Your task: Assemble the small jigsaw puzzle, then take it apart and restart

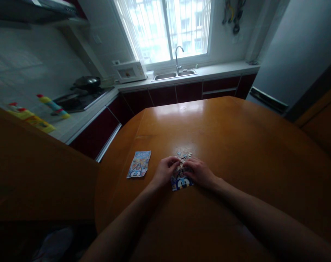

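Note:
A partly joined jigsaw puzzle [182, 183] lies on the table in front of me, a blue cartoon face showing along its near edge. My left hand [166, 170] is at its upper left, thumb and fingers closed in a pinch at a small pale puzzle piece. From the right, my right hand [199, 171] reaches over the puzzle with curled fingers; whatever its fingertips hold is hidden. Several loose puzzle pieces [185, 155] are scattered just beyond both hands. To the left, a creased picture sheet [139, 164] with a similar blue face lies flat, apart from my hands.
The wooden table [222, 134] has a rounded edge. Past it runs a counter with a sink [165, 75], a tap [178, 60] and a white microwave [130, 71]. A wok [87, 83] and yellow bottles [52, 106] stand left; a refrigerator [296, 54] stands right.

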Motion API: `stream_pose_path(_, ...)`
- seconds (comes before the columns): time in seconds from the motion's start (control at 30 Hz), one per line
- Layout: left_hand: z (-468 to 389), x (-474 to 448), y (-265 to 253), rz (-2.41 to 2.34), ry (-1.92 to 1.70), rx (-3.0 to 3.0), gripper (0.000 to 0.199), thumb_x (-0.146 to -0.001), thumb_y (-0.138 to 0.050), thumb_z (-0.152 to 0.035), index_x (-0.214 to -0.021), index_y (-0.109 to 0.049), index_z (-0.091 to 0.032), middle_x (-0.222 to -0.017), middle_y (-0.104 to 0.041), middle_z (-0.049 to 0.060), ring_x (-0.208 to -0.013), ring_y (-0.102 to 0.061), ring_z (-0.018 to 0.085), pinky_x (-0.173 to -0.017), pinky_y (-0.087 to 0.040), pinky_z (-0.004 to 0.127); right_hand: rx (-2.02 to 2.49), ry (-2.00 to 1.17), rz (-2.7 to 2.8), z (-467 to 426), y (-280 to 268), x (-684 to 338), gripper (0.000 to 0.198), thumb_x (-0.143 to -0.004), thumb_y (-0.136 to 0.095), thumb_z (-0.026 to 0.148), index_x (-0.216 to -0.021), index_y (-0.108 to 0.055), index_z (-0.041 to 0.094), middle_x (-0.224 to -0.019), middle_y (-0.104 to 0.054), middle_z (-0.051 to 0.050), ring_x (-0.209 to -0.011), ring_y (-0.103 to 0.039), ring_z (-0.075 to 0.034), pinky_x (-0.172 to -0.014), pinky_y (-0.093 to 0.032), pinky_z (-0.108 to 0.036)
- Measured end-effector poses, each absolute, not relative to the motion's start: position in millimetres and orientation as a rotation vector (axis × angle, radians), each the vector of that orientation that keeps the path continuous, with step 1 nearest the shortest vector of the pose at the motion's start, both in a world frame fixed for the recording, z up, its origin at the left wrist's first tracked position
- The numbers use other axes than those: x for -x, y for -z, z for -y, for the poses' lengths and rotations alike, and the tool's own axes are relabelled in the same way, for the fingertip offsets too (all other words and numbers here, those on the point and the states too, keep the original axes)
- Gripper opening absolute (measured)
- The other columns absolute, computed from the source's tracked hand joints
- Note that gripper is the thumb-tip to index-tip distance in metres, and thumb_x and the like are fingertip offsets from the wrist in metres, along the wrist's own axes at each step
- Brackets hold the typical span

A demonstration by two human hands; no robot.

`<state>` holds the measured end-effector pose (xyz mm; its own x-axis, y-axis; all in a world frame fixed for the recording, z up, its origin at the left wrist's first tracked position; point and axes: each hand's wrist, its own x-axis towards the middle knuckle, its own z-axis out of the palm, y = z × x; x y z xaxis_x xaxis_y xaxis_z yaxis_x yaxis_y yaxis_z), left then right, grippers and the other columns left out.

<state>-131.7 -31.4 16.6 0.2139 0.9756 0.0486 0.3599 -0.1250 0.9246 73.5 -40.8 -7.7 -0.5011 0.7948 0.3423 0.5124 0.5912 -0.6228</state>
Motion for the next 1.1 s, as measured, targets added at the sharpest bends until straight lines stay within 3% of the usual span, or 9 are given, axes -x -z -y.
stream_pose_path(0.17,30,131,-14,-1.297,-0.933,-1.603,0.024,-0.081,-0.07,-0.038,-0.085,-0.074,-0.014,-0.083,-0.075,0.007,-0.076,-0.069,0.019,-0.068,-0.054,0.027,1.004,-0.61,2.2,40,7,-74,0.013,-0.089,-0.063,0.007,-0.092,-0.068,0.019,-0.092,-0.068,-0.005,-0.087,-0.061,-0.019,-0.08,-0.048,-0.03)
stream_pose_path(0.33,28,135,-14,-1.356,-0.992,-1.578,0.03,-0.085,-0.067,-0.043,-0.089,-0.071,-0.014,-0.083,-0.073,0.006,-0.072,-0.068,0.019,-0.06,-0.053,0.026,0.99,-0.668,2.091,39,10,-74,0.013,-0.095,-0.058,0.012,-0.095,-0.069,0.019,-0.093,-0.07,-0.007,-0.084,-0.064,-0.019,-0.078,-0.05,-0.031)
stream_pose_path(0.63,31,132,-19,-1.37,-1.068,-1.594,0.029,-0.088,-0.066,-0.044,-0.091,-0.071,-0.015,-0.084,-0.073,0.007,-0.076,-0.07,0.02,-0.063,-0.055,0.027,1.02,-0.69,1.872,34,16,-74,0.019,-0.097,-0.053,0.014,-0.098,-0.071,0.019,-0.088,-0.071,-0.006,-0.08,-0.067,-0.019,-0.074,-0.052,-0.032)
stream_pose_path(0.73,31,130,-18,-1.371,-1.12,-1.579,0.029,-0.087,-0.066,-0.044,-0.089,-0.071,-0.015,-0.083,-0.072,0.007,-0.074,-0.069,0.019,-0.062,-0.054,0.026,1.023,-0.648,1.9,35,14,-74,0.025,-0.097,-0.053,0.014,-0.115,-0.07,0.021,-0.109,-0.072,-0.01,-0.098,-0.067,-0.022,-0.087,-0.054,-0.037)
stream_pose_path(0.8,32,129,-18,-1.382,-1.15,-1.563,0.031,-0.088,-0.065,-0.045,-0.089,-0.07,-0.015,-0.081,-0.071,0.005,-0.069,-0.067,0.017,-0.058,-0.051,0.024,1.059,-0.547,1.929,39,10,-73,0.03,-0.097,-0.057,0.019,-0.125,-0.067,0.022,-0.13,-0.064,-0.014,-0.114,-0.063,-0.026,-0.097,-0.052,-0.043)
stream_pose_path(0.87,34,127,-19,-1.397,-1.176,-1.532,0.032,-0.089,-0.064,-0.046,-0.091,-0.068,-0.015,-0.078,-0.069,0.004,-0.063,-0.064,0.016,-0.053,-0.048,0.022,1.074,-0.481,1.952,44,4,-71,0.032,-0.096,-0.061,0.025,-0.127,-0.067,0.021,-0.137,-0.059,-0.017,-0.119,-0.059,-0.029,-0.1,-0.05,-0.047)
stream_pose_path(1.1,48,112,-22,-1.406,-1.303,-1.467,0.031,-0.09,-0.063,-0.046,-0.095,-0.064,-0.015,-0.078,-0.064,0.001,-0.056,-0.058,0.011,-0.048,-0.043,0.019,0.804,-0.855,2.044,60,1,-54,0.014,-0.093,-0.066,0.022,-0.106,-0.069,0.019,-0.094,-0.074,-0.006,-0.084,-0.067,-0.02,-0.079,-0.054,-0.032)
